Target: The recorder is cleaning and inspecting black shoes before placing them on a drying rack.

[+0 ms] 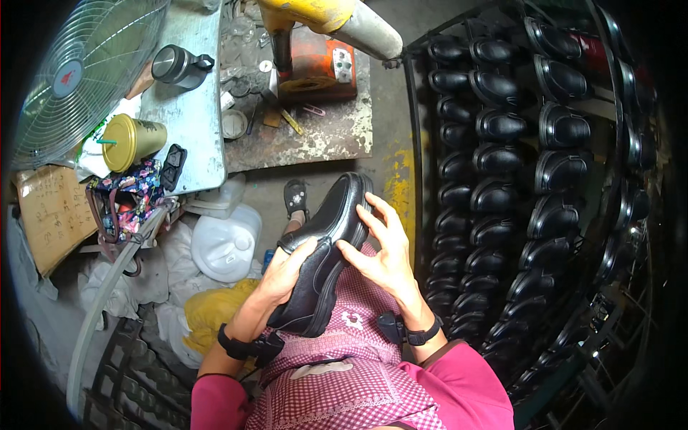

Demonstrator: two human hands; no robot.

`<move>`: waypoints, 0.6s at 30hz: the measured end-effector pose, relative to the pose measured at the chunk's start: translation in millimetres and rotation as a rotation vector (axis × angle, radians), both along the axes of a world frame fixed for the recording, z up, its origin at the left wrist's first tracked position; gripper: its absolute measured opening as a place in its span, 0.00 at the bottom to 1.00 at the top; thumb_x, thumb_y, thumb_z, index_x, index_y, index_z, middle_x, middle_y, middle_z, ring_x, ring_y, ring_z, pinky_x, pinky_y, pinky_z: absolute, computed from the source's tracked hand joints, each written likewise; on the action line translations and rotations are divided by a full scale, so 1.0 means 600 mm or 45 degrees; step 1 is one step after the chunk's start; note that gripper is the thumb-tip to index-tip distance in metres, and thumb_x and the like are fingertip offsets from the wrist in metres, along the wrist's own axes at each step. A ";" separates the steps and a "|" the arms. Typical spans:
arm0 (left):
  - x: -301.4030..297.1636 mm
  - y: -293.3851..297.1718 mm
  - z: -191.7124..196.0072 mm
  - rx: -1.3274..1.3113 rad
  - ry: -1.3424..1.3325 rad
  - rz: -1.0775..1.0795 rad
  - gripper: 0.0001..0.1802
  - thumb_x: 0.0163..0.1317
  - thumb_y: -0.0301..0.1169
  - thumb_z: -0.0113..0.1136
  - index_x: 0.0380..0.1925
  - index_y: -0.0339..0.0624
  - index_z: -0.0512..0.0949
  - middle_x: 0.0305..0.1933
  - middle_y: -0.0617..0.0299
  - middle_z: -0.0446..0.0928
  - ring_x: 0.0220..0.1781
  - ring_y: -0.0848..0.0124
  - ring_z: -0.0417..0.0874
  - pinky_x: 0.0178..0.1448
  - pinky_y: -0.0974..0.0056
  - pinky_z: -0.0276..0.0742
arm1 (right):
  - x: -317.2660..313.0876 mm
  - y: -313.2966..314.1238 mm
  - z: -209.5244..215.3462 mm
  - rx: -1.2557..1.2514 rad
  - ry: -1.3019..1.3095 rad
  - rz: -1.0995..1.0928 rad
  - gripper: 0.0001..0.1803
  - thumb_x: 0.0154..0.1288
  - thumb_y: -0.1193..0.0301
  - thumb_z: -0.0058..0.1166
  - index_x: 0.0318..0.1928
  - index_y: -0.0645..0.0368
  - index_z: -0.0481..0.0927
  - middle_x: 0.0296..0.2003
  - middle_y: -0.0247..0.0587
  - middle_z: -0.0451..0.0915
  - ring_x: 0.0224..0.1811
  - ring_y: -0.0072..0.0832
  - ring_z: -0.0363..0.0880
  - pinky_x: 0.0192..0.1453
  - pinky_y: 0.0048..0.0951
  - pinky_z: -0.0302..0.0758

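While both hands grip the glossy black leather shoe with its thick dark sole (pixel 326 251) at the centre of the frame, over a pink checked apron (pixel 344 358), the work looks to be at the inspection stage. The left hand (pixel 283 276) cups the heel side, its fingers (pixel 304 251) closed on the upper; the right hand (pixel 383 254) spreads along the sole edge, its fingers (pixel 373 215) pressed to it. Turning the shoe would call for a steady hold. A rack of matching black shoes (pixel 502 179) fills the right of the frame.
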State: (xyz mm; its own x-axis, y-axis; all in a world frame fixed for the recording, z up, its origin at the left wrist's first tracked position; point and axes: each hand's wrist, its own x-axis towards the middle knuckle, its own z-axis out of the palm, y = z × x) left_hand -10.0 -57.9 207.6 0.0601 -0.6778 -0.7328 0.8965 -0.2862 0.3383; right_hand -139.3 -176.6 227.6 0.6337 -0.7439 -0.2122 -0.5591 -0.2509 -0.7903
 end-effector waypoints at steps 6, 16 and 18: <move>0.002 0.002 -0.003 -0.045 -0.025 0.003 0.16 0.62 0.29 0.45 0.47 0.32 0.68 0.45 0.56 0.74 0.44 0.70 0.76 0.48 0.68 0.73 | 0.004 0.000 0.004 -0.008 -0.029 0.004 0.31 0.39 0.65 0.66 0.47 0.64 0.73 0.53 0.52 0.65 0.53 0.43 0.66 0.53 0.36 0.66; 0.024 0.010 -0.015 0.019 0.067 0.036 0.18 0.62 0.28 0.45 0.51 0.33 0.64 0.48 0.55 0.71 0.48 0.70 0.74 0.50 0.68 0.72 | 0.006 -0.012 -0.036 0.249 -0.285 -0.230 0.16 0.50 0.75 0.57 0.42 0.64 0.76 0.48 0.46 0.72 0.46 0.30 0.73 0.49 0.27 0.70; 0.031 0.023 -0.037 0.076 0.086 0.087 0.17 0.61 0.28 0.45 0.50 0.33 0.66 0.47 0.55 0.72 0.46 0.70 0.75 0.49 0.68 0.72 | 0.010 -0.017 -0.108 0.591 -0.363 -0.717 0.08 0.60 0.76 0.47 0.36 0.65 0.77 0.41 0.41 0.77 0.40 0.24 0.75 0.45 0.22 0.71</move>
